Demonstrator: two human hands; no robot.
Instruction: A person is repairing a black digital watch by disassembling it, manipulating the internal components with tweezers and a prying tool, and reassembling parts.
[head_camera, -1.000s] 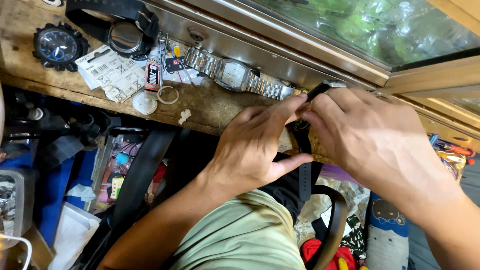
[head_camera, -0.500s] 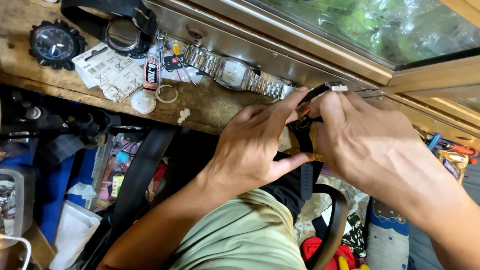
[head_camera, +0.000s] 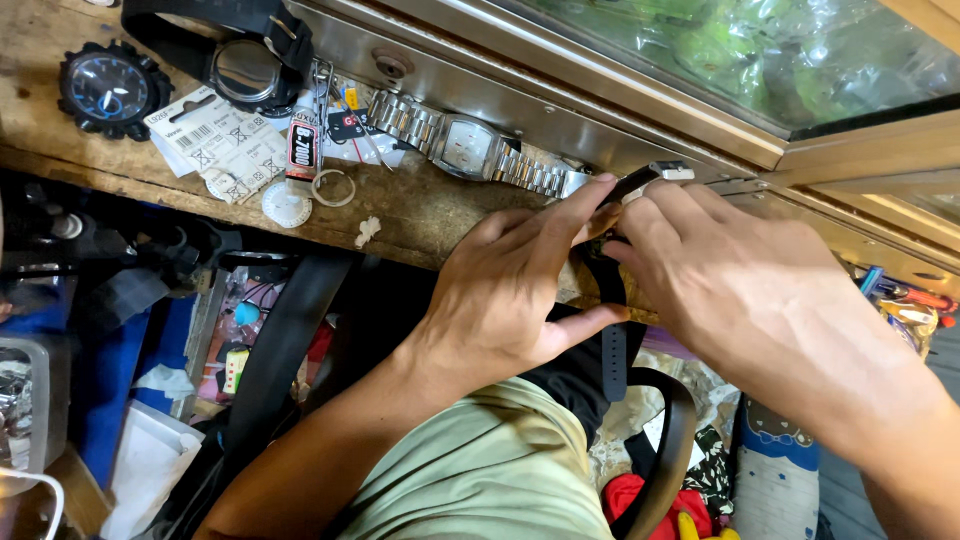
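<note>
Here both hands are working close together at the front edge of the worn wooden bench (head_camera: 440, 215), which is giving them a firm ledge to brace against. The left hand (head_camera: 510, 300) is pinching a black watch strap (head_camera: 608, 330) between thumb and stretched forefinger, holding it steady against the bench lip, while the right hand (head_camera: 760, 300) is curling over it, fingers closed around a thin dark tool (head_camera: 640, 180) with a pale tip; the watch body itself is lying hidden under the hands. The strap's free end is hanging down past the edge toward the person's lap. Room is being squeezed: the metal window frame (head_camera: 520, 100) is running just behind, and a silver bracelet watch (head_camera: 470, 148) is lying just beside the left fingertips.
</note>
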